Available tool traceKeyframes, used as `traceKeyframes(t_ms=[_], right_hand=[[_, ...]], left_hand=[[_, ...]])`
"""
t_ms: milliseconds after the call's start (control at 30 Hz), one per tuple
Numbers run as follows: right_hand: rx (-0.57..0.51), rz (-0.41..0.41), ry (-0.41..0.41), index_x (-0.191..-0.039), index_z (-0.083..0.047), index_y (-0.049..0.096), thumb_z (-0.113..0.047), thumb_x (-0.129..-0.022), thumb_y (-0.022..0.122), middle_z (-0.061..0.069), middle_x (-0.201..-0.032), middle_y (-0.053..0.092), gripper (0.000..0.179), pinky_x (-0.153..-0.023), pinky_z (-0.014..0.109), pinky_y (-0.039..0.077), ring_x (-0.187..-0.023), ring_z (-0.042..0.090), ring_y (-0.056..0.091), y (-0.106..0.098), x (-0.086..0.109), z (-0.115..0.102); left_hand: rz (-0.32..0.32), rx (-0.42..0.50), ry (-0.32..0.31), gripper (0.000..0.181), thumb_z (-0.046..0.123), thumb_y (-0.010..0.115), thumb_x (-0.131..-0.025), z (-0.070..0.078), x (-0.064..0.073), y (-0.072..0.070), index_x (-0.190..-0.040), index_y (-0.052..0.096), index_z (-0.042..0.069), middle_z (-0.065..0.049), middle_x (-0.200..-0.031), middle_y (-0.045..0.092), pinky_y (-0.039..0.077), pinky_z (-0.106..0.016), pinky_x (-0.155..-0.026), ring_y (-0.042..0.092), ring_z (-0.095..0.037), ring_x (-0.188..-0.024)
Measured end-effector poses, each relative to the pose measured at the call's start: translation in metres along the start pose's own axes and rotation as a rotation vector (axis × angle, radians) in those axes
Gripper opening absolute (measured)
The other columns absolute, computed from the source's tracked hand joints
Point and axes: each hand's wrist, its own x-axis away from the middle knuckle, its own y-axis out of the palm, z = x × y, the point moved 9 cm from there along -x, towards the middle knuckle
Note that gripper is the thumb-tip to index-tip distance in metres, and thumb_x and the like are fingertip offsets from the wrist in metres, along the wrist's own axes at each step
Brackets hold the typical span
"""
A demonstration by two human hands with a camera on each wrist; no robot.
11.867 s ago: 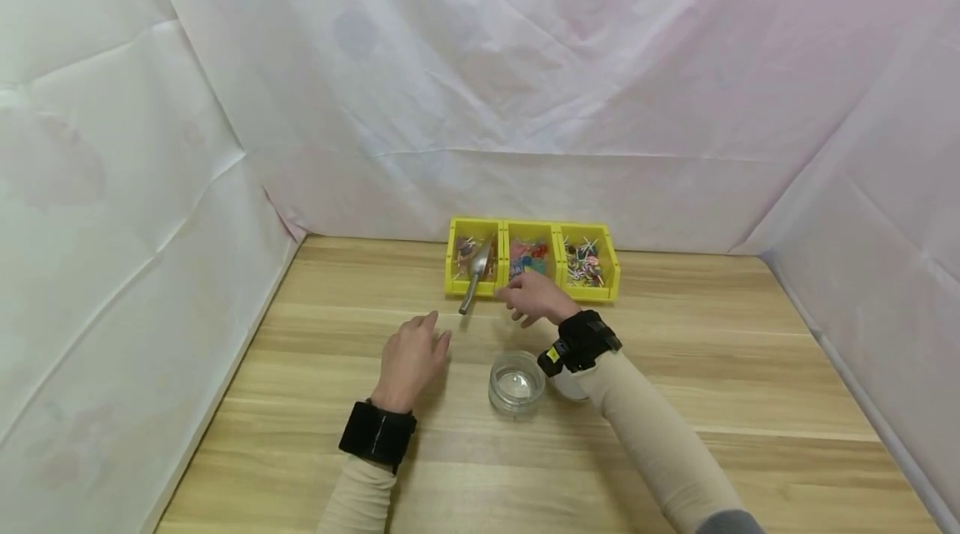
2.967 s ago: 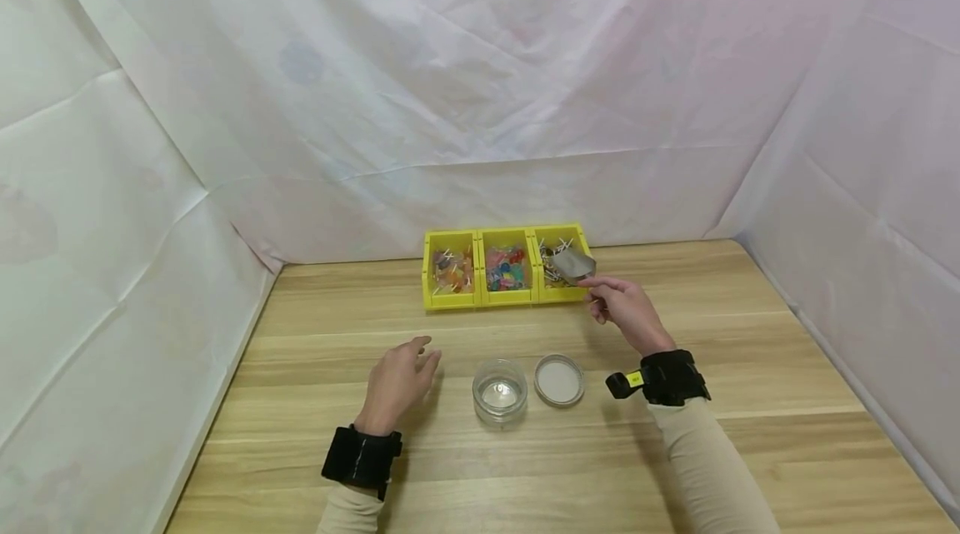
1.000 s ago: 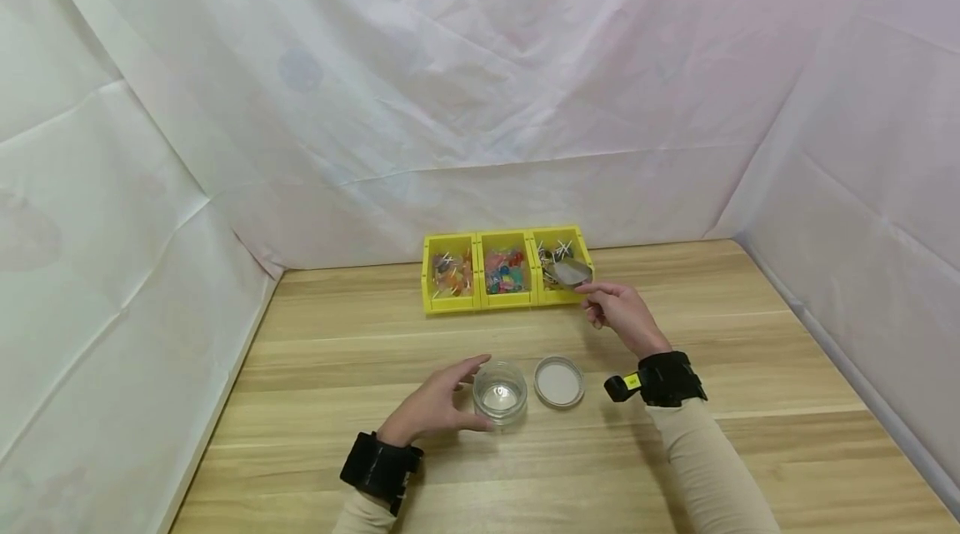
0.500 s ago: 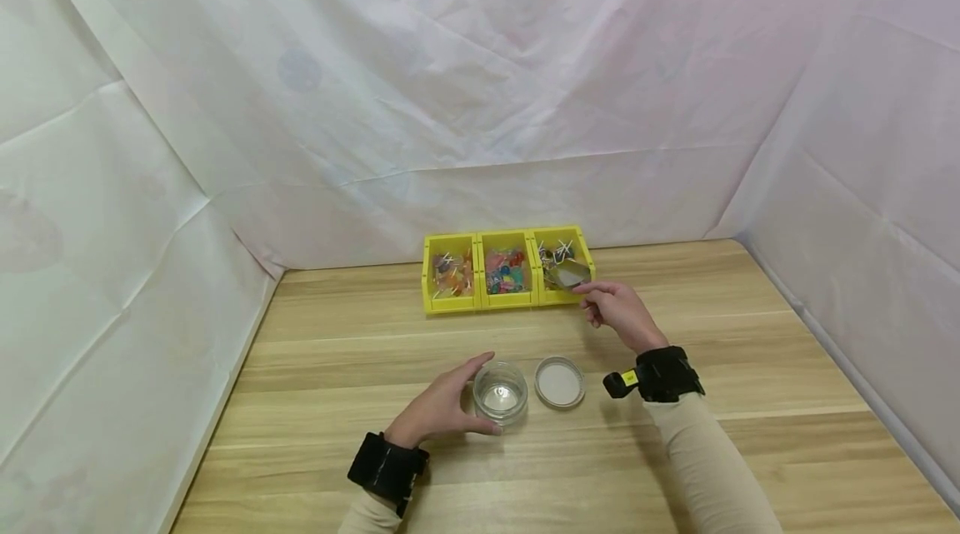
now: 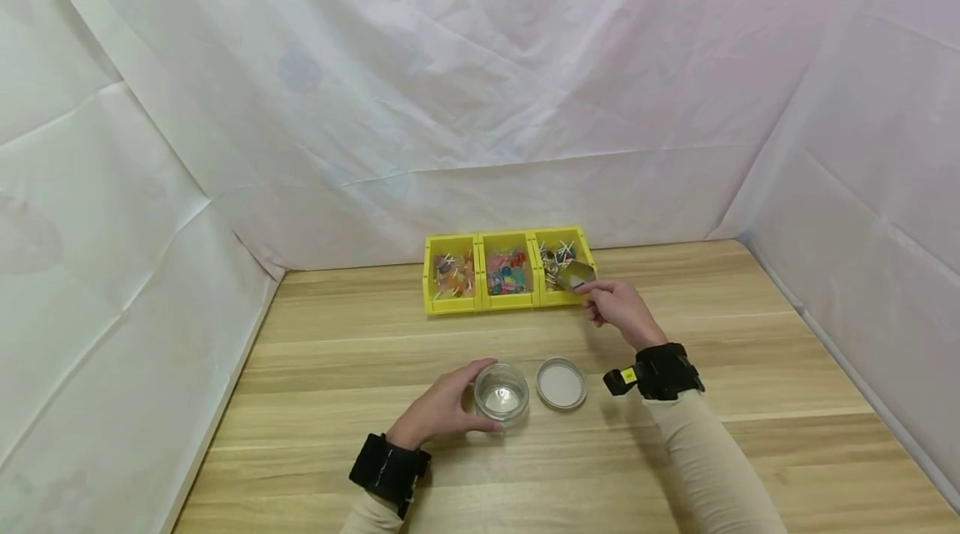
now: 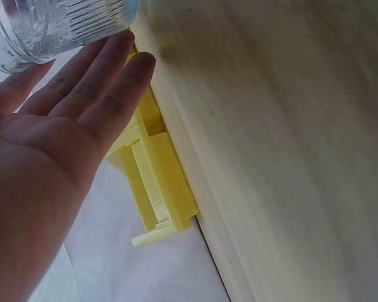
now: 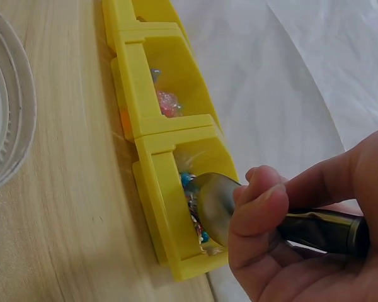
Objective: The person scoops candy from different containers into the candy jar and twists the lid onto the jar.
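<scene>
My left hand spans a clear glass jar from the left, thumb on the near side and fingers on the far side. In the left wrist view the jar shows ribbed sides, with fingertips right at it. My right hand grips a metal scoop by its dark handle. The scoop's bowl dips into the right yellow bin, among lollipops with white sticks. Part of the handle is hidden by my fingers. Nothing shows inside the jar.
A round lid lies just right of the jar. The middle bin holds colourful wrapped candies, and the left bin more lollipops. White cloth hangs behind and at both sides of the wooden table.
The scoop, first in the left bin, is now in my right hand at the right bin, its bowl tilted differently. My left hand has moved right from the tabletop to the jar.
</scene>
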Motion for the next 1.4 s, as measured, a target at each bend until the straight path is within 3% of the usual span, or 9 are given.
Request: traceKeyframes(t_ms=[233,500,700,833,933,1000,1167,1300,1400], right_hand=[[0.089,-0.025,0.014,-0.127,-0.008,0.065,-0.020,-0.104,0.043,0.020,-0.103,0.061,0.034,-0.064,0.049,0.046,-0.080,0.028,0.055,-0.006,-0.022,0.022],[0.090,-0.064,0.003,-0.124,-0.008,0.066,-0.027,-0.106,0.042,0.015,-0.101,0.062,0.035,-0.056,0.041,0.042,-0.079,0.027,0.056,-0.009,-0.053,0.052],[0.125,0.012,0.039,-0.110,-0.021,0.070,-0.025,-0.105,0.042,0.011,-0.101,0.065,0.029,-0.054,0.034,0.050,-0.084,0.031,0.061,-0.014,-0.088,0.090],[0.165,-0.006,0.041,-0.115,-0.016,0.069,-0.020,-0.104,0.040,0.014,-0.103,0.063,0.031,-0.067,0.049,0.054,-0.084,0.030,0.061,-0.007,-0.071,0.059],[0.145,-0.041,0.040,-0.122,-0.006,0.066,-0.018,-0.104,0.039,0.017,-0.103,0.061,0.035,-0.067,0.047,0.053,-0.082,0.027,0.060,0.000,-0.049,0.027],[0.124,-0.048,0.028,-0.125,-0.001,0.064,-0.018,-0.105,0.038,0.018,-0.103,0.060,0.037,-0.067,0.041,0.053,-0.082,0.028,0.059,0.003,-0.048,0.023],[0.126,-0.024,0.041,-0.127,0.002,0.063,-0.015,-0.105,0.037,0.022,-0.105,0.059,0.038,-0.074,0.049,0.054,-0.081,0.029,0.059,0.008,-0.035,0.003],[0.078,-0.020,0.024,-0.128,0.005,0.061,-0.012,-0.105,0.036,0.023,-0.105,0.058,0.038,-0.075,0.046,0.055,-0.081,0.030,0.059,0.008,-0.036,0.005],[0.033,0.029,0.014,-0.126,-0.001,0.064,-0.018,-0.106,0.039,0.018,-0.103,0.060,0.036,-0.065,0.039,0.053,-0.081,0.028,0.060,0.006,-0.052,0.030]], left_hand=[[-0.007,0.003,-0.011,0.097,0.049,0.085,-0.072,-0.002,0.000,0.000,-0.151,0.040,0.015,-0.004,-0.146,0.052,0.041,-0.049,-0.110,0.050,-0.025,-0.133],[-0.003,0.010,0.010,0.096,0.045,0.087,-0.073,0.001,0.000,-0.001,-0.150,0.041,0.012,-0.004,-0.145,0.052,0.042,-0.046,-0.110,0.050,-0.024,-0.133],[-0.007,0.015,0.005,0.095,0.047,0.086,-0.073,0.000,-0.001,-0.001,-0.150,0.041,0.015,-0.002,-0.145,0.053,0.042,-0.045,-0.109,0.050,-0.023,-0.132],[-0.010,0.011,-0.004,0.094,0.046,0.086,-0.073,-0.001,-0.001,0.000,-0.150,0.041,0.017,0.001,-0.145,0.052,0.042,-0.044,-0.110,0.050,-0.021,-0.133],[-0.011,0.010,-0.008,0.094,0.046,0.086,-0.073,-0.002,-0.002,0.000,-0.150,0.041,0.018,0.002,-0.145,0.053,0.042,-0.043,-0.110,0.050,-0.020,-0.132],[-0.010,0.010,-0.005,0.094,0.046,0.086,-0.073,-0.002,-0.002,0.000,-0.150,0.041,0.017,0.002,-0.144,0.053,0.042,-0.043,-0.110,0.050,-0.020,-0.132],[-0.011,0.013,0.000,0.095,0.046,0.087,-0.072,-0.001,-0.002,-0.001,-0.150,0.042,0.016,0.001,-0.145,0.052,0.041,-0.043,-0.111,0.049,-0.020,-0.133],[-0.010,0.013,0.001,0.095,0.046,0.086,-0.073,-0.001,-0.002,-0.001,-0.150,0.041,0.014,0.000,-0.145,0.052,0.042,-0.044,-0.110,0.049,-0.021,-0.133],[-0.008,0.012,0.001,0.095,0.045,0.087,-0.073,-0.001,-0.002,-0.002,-0.150,0.041,0.014,-0.001,-0.146,0.052,0.042,-0.045,-0.110,0.050,-0.022,-0.133]])
